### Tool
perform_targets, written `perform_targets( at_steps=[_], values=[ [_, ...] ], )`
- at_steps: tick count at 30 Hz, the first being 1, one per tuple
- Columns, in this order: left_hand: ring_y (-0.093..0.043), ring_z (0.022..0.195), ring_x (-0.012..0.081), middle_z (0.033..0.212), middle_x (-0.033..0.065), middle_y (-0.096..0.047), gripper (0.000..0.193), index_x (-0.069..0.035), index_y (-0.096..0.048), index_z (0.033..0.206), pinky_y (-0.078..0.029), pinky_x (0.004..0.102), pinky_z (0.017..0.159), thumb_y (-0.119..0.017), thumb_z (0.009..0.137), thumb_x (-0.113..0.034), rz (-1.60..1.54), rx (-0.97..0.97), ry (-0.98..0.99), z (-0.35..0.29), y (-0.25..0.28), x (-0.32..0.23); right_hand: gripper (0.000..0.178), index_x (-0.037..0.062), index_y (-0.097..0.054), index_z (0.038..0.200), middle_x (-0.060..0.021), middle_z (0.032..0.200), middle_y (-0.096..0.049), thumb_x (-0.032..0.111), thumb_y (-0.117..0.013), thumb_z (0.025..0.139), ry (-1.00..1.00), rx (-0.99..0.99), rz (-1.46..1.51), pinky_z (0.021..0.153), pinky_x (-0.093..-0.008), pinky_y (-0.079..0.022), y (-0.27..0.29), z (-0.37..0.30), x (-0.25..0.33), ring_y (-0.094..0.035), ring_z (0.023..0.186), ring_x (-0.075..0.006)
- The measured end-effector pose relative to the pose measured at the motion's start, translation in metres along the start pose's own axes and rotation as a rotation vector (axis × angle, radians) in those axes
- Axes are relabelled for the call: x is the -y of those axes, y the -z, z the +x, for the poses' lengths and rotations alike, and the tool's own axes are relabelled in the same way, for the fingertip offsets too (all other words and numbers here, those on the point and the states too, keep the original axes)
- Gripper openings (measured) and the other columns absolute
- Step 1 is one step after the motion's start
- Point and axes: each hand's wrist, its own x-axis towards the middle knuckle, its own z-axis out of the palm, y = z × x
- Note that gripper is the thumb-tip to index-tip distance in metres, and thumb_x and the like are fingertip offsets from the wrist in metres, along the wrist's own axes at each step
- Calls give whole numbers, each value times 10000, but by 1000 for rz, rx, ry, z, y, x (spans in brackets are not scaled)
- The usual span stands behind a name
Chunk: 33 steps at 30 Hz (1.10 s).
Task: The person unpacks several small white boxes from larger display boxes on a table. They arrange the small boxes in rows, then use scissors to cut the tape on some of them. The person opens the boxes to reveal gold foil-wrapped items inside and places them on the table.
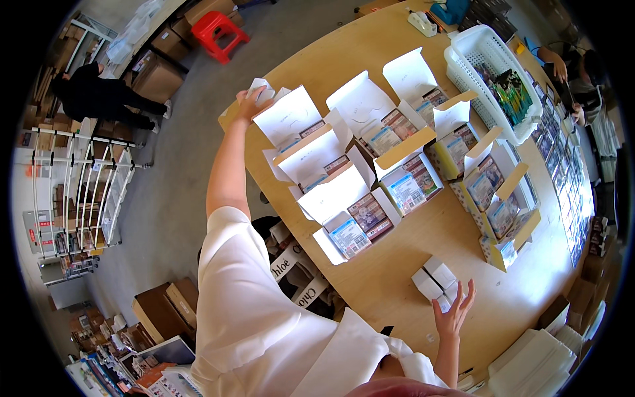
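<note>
Now the left hand (250,100) is gripping a folded white paper sheet (262,88) at eleven o'clock, by the wooden table's (423,238) far edge, while the right hand (453,311), fingers spread wide, is touching a small white cardboard box (434,280) at five o'clock.

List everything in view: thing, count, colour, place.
open boxes: about nine, white and yellow, in rows across the table, packets inside
small box: one, white, near table edge by the right hand
table: one, light wood, centre
basket: one, white, far right of table, green items inside
tape dispenser: one, white, far end of table
stool: one, red, on floor beyond table
cardboard boxes: several, brown, floor at left
rack: one, white wire, left
flat white stack: one, lower right
other people: one in black far left, one far right
left hand: touching the farthest open box's flap
right hand: open, at the small box
</note>
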Motion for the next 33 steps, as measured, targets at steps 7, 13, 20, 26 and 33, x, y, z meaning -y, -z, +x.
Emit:
perform_targets(
  at_steps=[7, 13, 20, 26, 33],
  values=[
    [-411, 1239, 406, 1294, 261, -476, 629, -211, -625, 1226, -391, 399, 1041, -777, 663, -447, 121, -21, 51, 11, 5, -7, 835, 85, -347, 1403, -273, 1451, -269, 294, -775, 717, 0, 10, 55, 1058, -656, -250, 2, 1, -3, -293, 1324, -461],
    [-645, 1022, 320, 1093, 172, -671, 627, -123, -651, 1129, -510, 393, 875, -801, 624, -462, 114, -46, -46, 24, 8, 15, 897, 118, -347, 1410, -257, 1456, -256, 316, -810, 668, -3, 16, 35, 1075, -652, -218, -1, -1, -10, -274, 1342, -444],
    [-653, 899, 211, 1029, 103, -694, 493, -54, -700, 1029, -518, 343, 854, -885, 606, -227, 2, -715, 195, -34, 54, 13, 993, 206, -361, 1433, -183, 1466, -278, 393, -844, 585, -59, 164, -16, 1109, -637, -134, 3, 9, -7, -253, 1361, -410],
    [-629, 961, 253, 1106, 137, -632, 421, -53, -653, 1111, -551, 400, 806, -817, 728, -112, 62, -789, -261, -153, 169, -197, 1028, 225, -314, 1461, -154, 1460, -297, 392, -843, 595, -26, 194, 69, 1094, -650, -151, -9, 0, -9, -307, 1342, -356],
    [-503, 1178, 324, 1310, 163, -479, 616, -149, -622, 1192, -457, 436, 954, -815, 608, -104, -191, 241, -436, -338, 72, -385, 1073, 257, -225, 1492, -151, 1461, -285, 335, -841, 616, -53, 106, 6, 1072, -684, -151, -11, -17, -15, -317, 1337, -343]
  ],
)
